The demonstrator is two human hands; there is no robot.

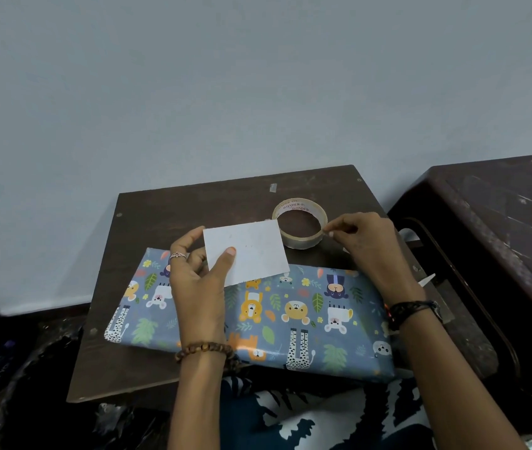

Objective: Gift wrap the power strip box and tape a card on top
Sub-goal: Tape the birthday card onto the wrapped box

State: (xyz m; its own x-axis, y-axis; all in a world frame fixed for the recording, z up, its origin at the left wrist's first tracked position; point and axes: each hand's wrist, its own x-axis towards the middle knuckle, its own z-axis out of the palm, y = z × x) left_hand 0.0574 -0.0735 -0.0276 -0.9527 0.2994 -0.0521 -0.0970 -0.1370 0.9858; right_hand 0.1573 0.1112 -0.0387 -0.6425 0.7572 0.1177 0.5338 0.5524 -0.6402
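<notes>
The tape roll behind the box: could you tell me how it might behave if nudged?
The tape roll lies flat on its side, so it would likely slide, not roll. Being a hollow ring, it is probably light. The right hand pinching at its edge could steady it.

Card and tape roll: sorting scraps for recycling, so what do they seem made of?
The card looks like matte white paper or thin cardstock: flat, no shine. The tape roll seems clear glossy plastic tape on a tan, printed core, probably cardboard.

Left hand [198,274] pinches (thumb on top); right hand [366,245] pinches with fingertips.
</notes>
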